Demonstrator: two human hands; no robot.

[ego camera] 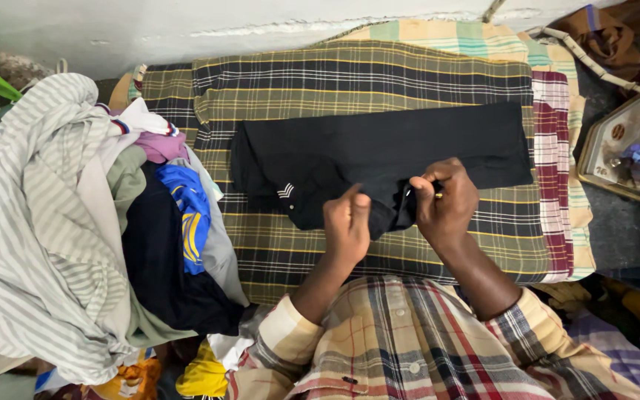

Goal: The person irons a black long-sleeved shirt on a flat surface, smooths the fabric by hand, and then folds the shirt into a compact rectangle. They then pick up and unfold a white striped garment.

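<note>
A black garment [379, 152] with a small white mark near its left end lies folded lengthwise on a checked cloth [350, 81] spread over the work surface. My left hand [347, 222] pinches the garment's near edge, fingers curled closed on the fabric. Just to its right, my right hand [446, 200] grips the same near edge, with a fold of black cloth between thumb and fingers. Both hands sit close together at the garment's lower middle.
A heap of clothes [61, 222] lies at the left: striped white and grey, blue, pink, dark pieces. At the right stand a tray-like box [631, 152] with small items and more fabric [601, 30]. A pale wall [187, 22] runs along the far side.
</note>
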